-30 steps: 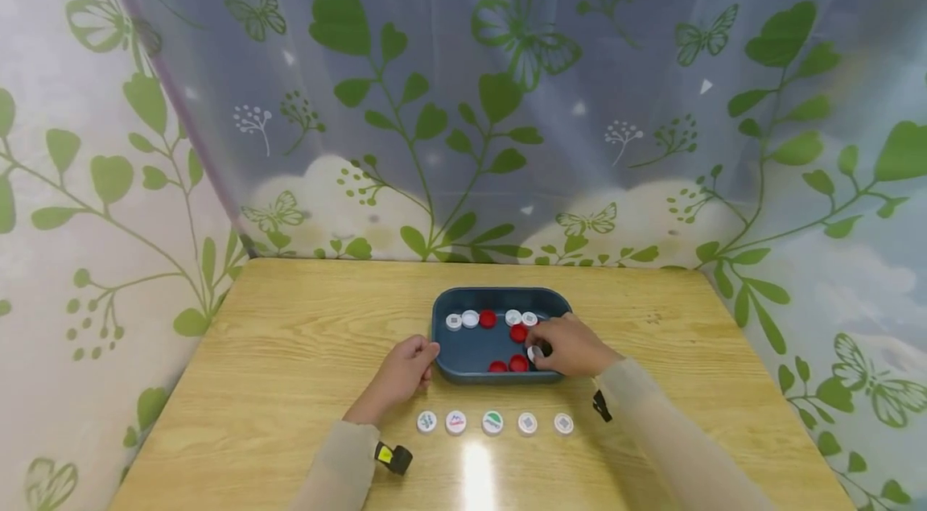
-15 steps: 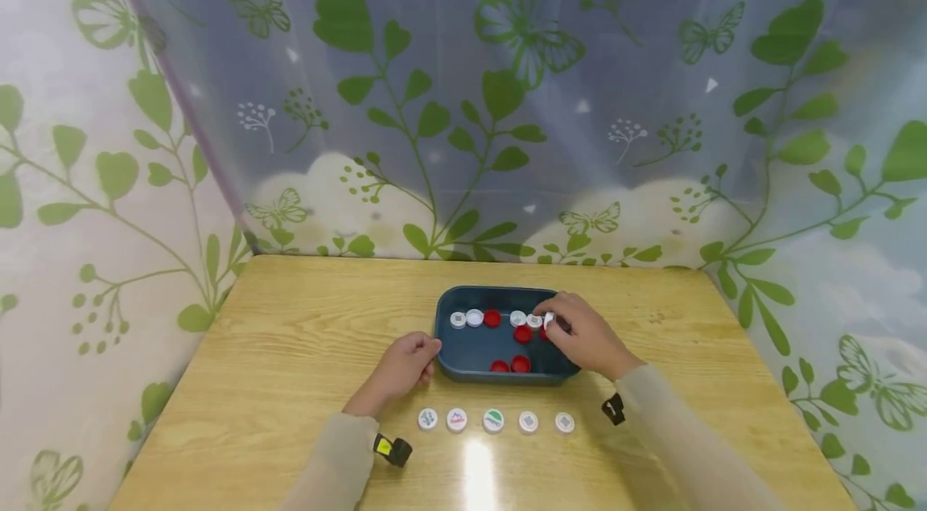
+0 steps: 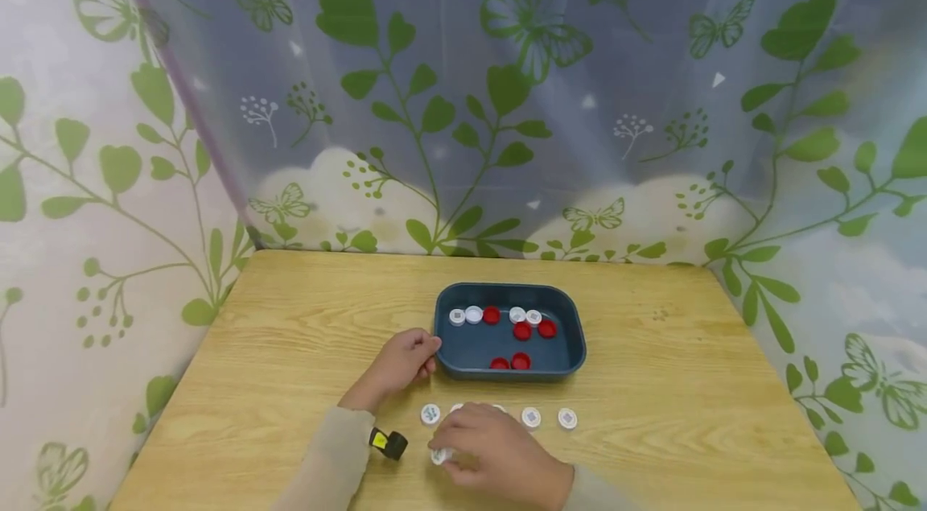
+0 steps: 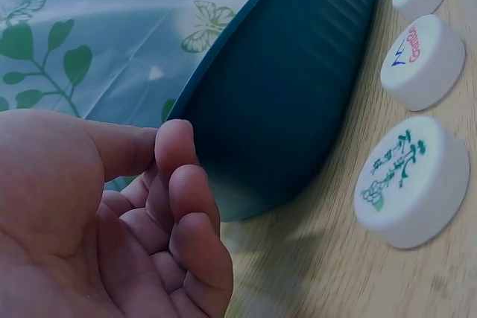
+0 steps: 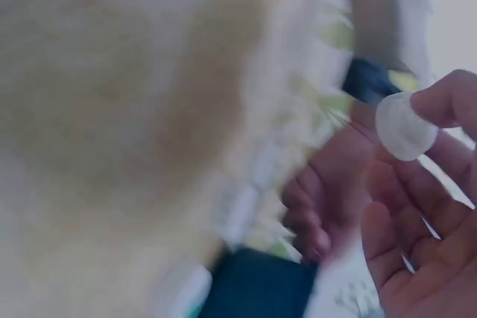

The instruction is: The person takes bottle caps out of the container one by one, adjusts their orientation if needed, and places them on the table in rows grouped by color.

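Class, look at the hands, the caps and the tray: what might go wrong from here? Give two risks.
1. The right hand pinches a white cap only at its fingertips, low over the table; it could slip and roll off.
2. That hand covers part of the cap row, so setting the cap down may knock neighbours out of line.
The left hand rests at the tray end, so the tray seems unlikely to shift.

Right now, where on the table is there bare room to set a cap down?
Bare wood lies left of the left hand, right of the blue tray, and behind it toward the curtain. It is crowded in front: the cap row and right hand.
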`<state>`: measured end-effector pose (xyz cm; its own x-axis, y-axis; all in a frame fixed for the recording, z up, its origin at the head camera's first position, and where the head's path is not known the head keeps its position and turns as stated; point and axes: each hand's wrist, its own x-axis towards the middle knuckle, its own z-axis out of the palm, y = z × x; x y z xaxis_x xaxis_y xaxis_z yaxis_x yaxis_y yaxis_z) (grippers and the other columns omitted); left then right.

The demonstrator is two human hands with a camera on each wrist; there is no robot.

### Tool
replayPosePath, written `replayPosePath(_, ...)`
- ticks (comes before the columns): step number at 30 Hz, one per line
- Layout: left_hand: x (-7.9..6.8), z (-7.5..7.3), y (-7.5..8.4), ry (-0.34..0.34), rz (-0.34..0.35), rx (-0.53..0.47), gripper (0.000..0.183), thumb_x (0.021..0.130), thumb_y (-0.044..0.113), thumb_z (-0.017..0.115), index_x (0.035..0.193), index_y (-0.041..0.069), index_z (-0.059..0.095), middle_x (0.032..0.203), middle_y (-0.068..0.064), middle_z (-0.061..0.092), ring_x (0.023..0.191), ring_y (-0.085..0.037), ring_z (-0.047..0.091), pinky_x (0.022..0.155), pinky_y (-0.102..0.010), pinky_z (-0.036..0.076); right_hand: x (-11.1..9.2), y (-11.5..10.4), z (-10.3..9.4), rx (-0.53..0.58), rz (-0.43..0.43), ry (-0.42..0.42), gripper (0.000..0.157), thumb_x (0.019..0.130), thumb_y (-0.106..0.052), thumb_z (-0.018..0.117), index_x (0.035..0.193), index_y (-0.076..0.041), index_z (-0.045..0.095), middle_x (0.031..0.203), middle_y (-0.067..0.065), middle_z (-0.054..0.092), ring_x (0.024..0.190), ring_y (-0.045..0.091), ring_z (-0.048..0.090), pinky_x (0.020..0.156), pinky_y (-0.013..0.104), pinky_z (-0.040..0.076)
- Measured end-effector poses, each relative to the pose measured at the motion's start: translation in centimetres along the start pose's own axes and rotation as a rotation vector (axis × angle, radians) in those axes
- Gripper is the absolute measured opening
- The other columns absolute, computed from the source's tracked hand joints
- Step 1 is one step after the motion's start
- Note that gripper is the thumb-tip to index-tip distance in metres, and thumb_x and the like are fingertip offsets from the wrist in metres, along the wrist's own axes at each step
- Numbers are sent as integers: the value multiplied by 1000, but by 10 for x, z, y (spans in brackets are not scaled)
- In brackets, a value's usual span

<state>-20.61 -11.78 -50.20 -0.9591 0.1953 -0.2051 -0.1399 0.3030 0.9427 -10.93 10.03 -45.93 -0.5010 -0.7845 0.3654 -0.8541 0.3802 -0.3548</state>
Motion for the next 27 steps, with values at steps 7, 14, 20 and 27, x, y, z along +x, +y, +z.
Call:
replayPosePath(7, -3, 1, 3, -8, 21, 11, 29, 107, 31, 57, 91, 7, 63, 74, -2, 64, 64, -14, 55, 57, -24, 44, 5, 7, 29, -92, 112, -153, 7, 93, -22, 76, 96, -27, 73, 89, -21, 65, 82, -6, 56, 79, 16, 46)
replayPosePath(14, -3, 0, 5, -16, 32, 36, 29, 109, 30, 55, 94, 7, 63, 74, -2, 63, 64, -14, 55, 57, -24, 44, 12, 12, 40, -148, 136, -195, 10, 93, -27, 77, 89, -27, 68, 80, -22, 58, 71, -5, 49, 70, 15, 42)
replayPosePath(20, -3, -1, 5, -11, 45, 47, 28, 109, 29, 55, 94, 7, 62, 74, -2, 63, 64, -14, 56, 57, -25, 44, 20, 11, 42, -153, 165, -223, 13, 95, -30, 75, 86, -28, 66, 77, -21, 53, 69, -2, 46, 69, 17, 42)
replayPosePath(27, -4, 0, 4, -5, 43, 28, 28, 109, 29, 55, 94, 6, 62, 74, -2, 62, 64, -14, 56, 58, -25, 45, 24, 11, 43, -150, 155, -251, 14, 95, -29, 76, 83, -28, 69, 77, -21, 54, 70, -3, 47, 65, 15, 42)
